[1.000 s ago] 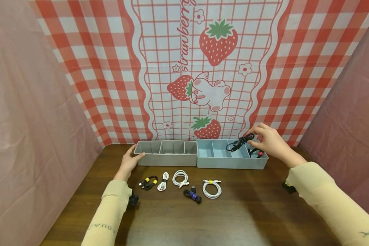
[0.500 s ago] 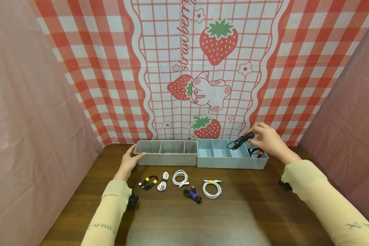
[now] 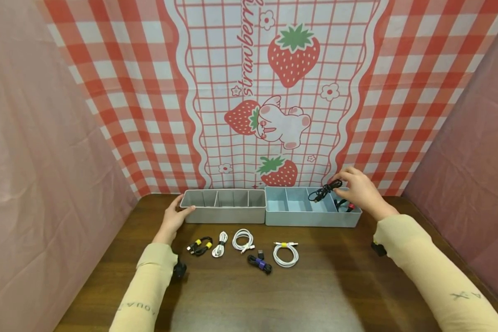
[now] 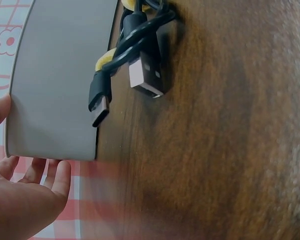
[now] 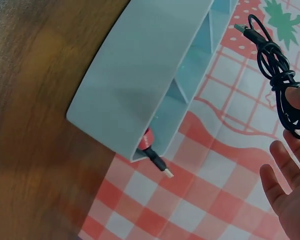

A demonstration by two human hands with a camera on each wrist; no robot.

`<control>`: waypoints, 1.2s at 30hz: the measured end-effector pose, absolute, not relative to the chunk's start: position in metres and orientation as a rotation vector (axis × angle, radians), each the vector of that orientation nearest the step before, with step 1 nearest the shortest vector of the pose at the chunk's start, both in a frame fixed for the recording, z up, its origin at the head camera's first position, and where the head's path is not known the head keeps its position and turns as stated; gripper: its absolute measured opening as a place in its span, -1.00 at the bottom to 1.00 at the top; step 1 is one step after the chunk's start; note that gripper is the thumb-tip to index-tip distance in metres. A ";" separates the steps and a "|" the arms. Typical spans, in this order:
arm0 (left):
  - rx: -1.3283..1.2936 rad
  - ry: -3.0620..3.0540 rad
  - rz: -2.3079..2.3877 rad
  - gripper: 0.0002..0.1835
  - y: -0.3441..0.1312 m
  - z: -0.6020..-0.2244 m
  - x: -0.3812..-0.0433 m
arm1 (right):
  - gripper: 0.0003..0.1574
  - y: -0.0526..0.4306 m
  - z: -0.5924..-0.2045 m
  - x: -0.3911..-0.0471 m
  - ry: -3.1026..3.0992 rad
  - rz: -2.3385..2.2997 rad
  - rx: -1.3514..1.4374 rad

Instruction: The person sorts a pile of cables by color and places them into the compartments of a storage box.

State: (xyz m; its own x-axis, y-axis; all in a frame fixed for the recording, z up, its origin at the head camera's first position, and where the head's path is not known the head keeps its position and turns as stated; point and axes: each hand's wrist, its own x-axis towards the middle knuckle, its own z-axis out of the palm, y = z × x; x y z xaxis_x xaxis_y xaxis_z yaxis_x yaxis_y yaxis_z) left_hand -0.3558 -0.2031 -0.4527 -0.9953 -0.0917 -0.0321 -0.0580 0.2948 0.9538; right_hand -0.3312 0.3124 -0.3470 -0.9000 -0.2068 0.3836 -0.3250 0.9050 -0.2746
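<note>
My left hand [image 3: 174,220] holds the left end of a grey divided storage box [image 3: 225,216]. Its thumb lies at the front rim and its fingers against the end wall, as the left wrist view shows. Above a light blue divided storage box [image 3: 311,220], my right hand [image 3: 360,190] pinches a coiled black cable [image 5: 278,72] between thumb and fingers. The cable's plug [image 5: 245,30] points away from the hand. In the blue box's rightmost compartment lies another black cable with a red strap [image 5: 147,139], its plug sticking out over the rim.
On the wooden table [image 3: 257,304] before the boxes lie a black cable with yellow straps [image 3: 200,246], white cables [image 3: 220,245] and a black cable with a purple strap [image 3: 260,263]. A strawberry-print cloth [image 3: 215,129] hangs close behind the boxes; pink cloth [image 3: 45,161] flanks the table.
My right forearm has shifted left, while the hand and black cable stay over the blue box with only slight movement. The left hand keeps its place on the grey box.
</note>
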 end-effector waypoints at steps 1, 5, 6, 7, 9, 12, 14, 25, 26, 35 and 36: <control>0.144 -2.503 -1.846 -0.24 -0.203 -0.453 -0.356 | -0.67 0.313 -0.348 -0.332 -2.724 0.475 0.385; 0.142 -2.494 -1.852 -0.24 -0.203 -0.454 -0.356 | -0.64 0.317 -0.352 -0.333 -2.727 0.478 0.368; 0.141 -2.495 -1.851 -0.23 -0.203 -0.454 -0.356 | -0.65 0.318 -0.353 -0.333 -2.724 0.485 0.367; 0.143 -2.494 -1.850 -0.23 -0.203 -0.454 -0.356 | -0.66 0.319 -0.354 -0.333 -2.721 0.490 0.372; 0.149 -2.491 -1.847 -0.23 -0.203 -0.454 -0.356 | -0.67 0.321 -0.356 -0.333 -2.712 0.485 0.378; 0.141 -2.485 -1.851 -0.23 -0.203 -0.453 -0.356 | -0.69 0.323 -0.360 -0.334 -2.703 0.475 0.381; 0.136 -2.477 -1.858 -0.24 -0.203 -0.453 -0.357 | -0.69 0.325 -0.364 -0.334 -2.700 0.457 0.380; 0.129 -2.475 -1.850 -0.23 -0.202 -0.452 -0.356 | -0.65 0.328 -0.382 -0.339 -2.693 0.424 0.350; 0.128 -2.474 -1.854 -0.23 -0.203 -0.453 -0.356 | -0.64 0.328 -0.383 -0.339 -2.694 0.428 0.343; 0.121 -2.449 -1.827 -0.25 -0.202 -0.456 -0.356 | -0.61 0.329 -0.394 -0.340 -2.699 0.466 0.329; 0.125 -2.451 -1.821 -0.25 -0.202 -0.455 -0.356 | -0.62 0.329 -0.396 -0.340 -2.698 0.474 0.330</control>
State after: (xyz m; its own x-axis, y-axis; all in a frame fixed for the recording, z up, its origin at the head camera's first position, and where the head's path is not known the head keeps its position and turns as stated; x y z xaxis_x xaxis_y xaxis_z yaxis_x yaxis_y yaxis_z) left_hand -0.3560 -0.2016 -0.4551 -0.9930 -0.1165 0.0202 -0.0143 0.2879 0.9576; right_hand -0.3404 0.3295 -0.3961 -0.9002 -0.1616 0.4044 -0.2896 0.9156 -0.2789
